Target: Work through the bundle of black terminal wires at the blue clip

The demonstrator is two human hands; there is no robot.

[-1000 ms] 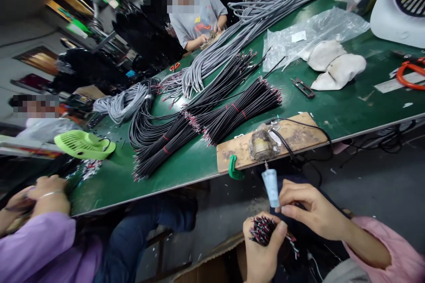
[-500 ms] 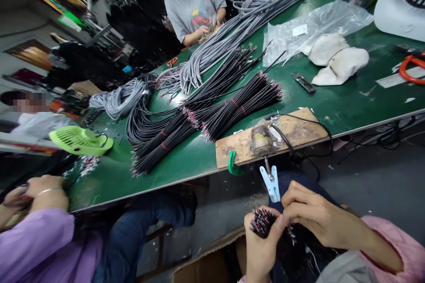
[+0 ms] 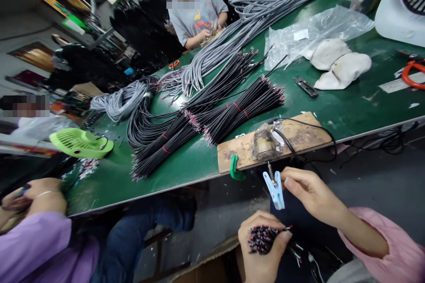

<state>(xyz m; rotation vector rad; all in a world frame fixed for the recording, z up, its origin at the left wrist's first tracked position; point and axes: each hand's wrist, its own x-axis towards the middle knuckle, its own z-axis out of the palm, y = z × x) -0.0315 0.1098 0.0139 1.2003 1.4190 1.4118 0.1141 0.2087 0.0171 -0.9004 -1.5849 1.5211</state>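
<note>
My left hand (image 3: 260, 247) is closed round a bundle of black wires (image 3: 264, 238) with red and white stripped ends, held low in front of me. My right hand (image 3: 307, 192) is raised to the pale blue clothespin (image 3: 275, 188), its fingers pinched right beside the clip; whether they hold a wire I cannot make out. The clothespin hangs from a metal tip below a wooden board (image 3: 299, 135) fixed at the edge of the green table (image 3: 348, 106). A taped lump (image 3: 264, 143) with a black cord sits on the board.
Bundles of black wires (image 3: 232, 110) and grey cables (image 3: 229, 44) cover the table. Snips (image 3: 304, 86), white cloth gloves (image 3: 338, 64), a plastic bag (image 3: 312, 31), a green fan cover (image 3: 79, 142). A person in purple (image 3: 36, 230) sits at my left; others work further off.
My right hand has risen from the bundle to the clothespin. My left hand has sunk a little and turned the wire ends rightward. The clothespin has swung to a tilt.
</note>
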